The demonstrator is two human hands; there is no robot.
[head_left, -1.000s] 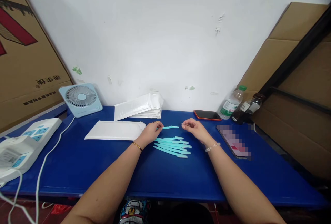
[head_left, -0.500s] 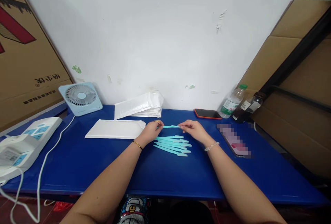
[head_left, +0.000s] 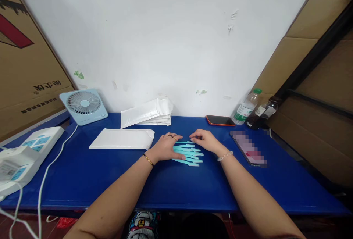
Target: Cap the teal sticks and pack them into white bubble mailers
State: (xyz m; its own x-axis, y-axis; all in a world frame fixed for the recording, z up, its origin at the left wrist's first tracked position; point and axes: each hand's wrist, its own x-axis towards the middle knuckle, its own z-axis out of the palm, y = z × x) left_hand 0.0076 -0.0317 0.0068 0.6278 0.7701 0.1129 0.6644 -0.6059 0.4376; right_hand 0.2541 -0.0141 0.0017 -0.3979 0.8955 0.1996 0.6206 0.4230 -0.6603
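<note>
It's looking like a makeshift workroom: padded mailers (head_left: pixel 146 113) lying on a blue table (head_left: pixel 82 180), cardboard (head_left: pixel 30 62) flanking it.

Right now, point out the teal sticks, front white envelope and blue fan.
Teal sticks (head_left: pixel 191 153): head view, middle of the bunch.
Front white envelope (head_left: pixel 121 139): head view, flat upper face.
Blue fan (head_left: pixel 85 103): head view, round central hub.

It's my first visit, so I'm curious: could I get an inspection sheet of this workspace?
Surface: blue table, glossy.
Work items: turquoise tools fanned out; one white envelope, stacked white envelopes by the wall.
Clutter: fan, orange-edged phone, pixelated device, green-capped bottle, dark bottle.
Hands: left hand spread over the tools, thumb on them; right hand by the farthest tool's tip, contact unclear.
Cables: white cable from the fan past the near edge; power strip at left.
Surroundings: white wall, chipped; cardboard on both sides.
</note>
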